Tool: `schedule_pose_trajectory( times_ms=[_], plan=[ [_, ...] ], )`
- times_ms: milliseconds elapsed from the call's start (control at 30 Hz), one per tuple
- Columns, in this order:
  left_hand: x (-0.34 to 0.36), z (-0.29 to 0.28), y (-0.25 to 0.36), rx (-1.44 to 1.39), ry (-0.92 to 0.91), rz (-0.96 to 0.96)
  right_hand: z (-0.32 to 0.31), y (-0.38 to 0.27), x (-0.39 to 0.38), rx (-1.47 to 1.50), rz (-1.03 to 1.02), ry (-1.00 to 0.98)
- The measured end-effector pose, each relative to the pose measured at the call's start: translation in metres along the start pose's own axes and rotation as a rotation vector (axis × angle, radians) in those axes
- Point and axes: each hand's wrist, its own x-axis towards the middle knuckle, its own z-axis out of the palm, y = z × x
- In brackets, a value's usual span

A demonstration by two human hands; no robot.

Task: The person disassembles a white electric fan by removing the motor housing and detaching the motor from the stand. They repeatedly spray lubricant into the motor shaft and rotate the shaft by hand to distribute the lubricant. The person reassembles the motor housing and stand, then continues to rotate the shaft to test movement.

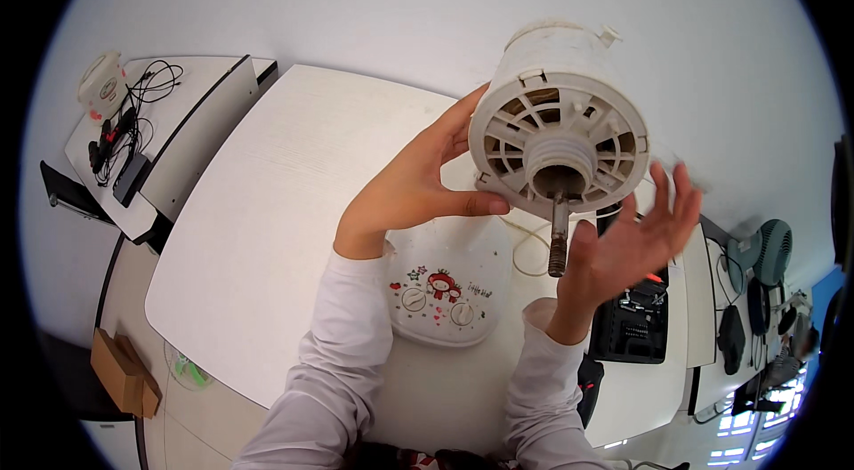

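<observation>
A round off-white fan motor housing [569, 48] is raised above the table, its slotted face toward me. My left hand [414, 181] grips it from the left, thumb along the lower rim and fingers behind it. From the ring at its centre a threaded metal shaft [559, 234] points downward. My right hand [632, 252] is held just right of the shaft, fingers spread and slightly blurred, with nothing visible in it. Below lies a white fan base [449, 248] with two knobs and a red cartoon print. A pale cord [518, 267] curls beside the base.
An open black tool case [609, 341] lies on the white table [267, 230], right of the base. On the left side table are a white appliance [102, 88] and tangled black cables [116, 145]. A cardboard box [120, 372] sits low left; a green fan [772, 252] stands far right.
</observation>
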Motion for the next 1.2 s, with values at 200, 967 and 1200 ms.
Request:
schedule_pose_trajectory(
  times_ms=[200, 967, 1200],
  plan=[
    [0.000, -0.003, -0.004, 0.100, 0.068, 0.038, -0.003, 0.016, -0.012, 0.230, 0.463, -0.519],
    [0.003, 0.001, 0.000, 0.064, 0.169, 0.126, 0.001, 0.023, -0.017, 0.492, 0.625, -0.496],
    [0.000, 0.000, 0.003, 0.072, 0.180, 0.109, 0.003, 0.021, -0.016, 0.513, 0.591, -0.512]
  ],
)
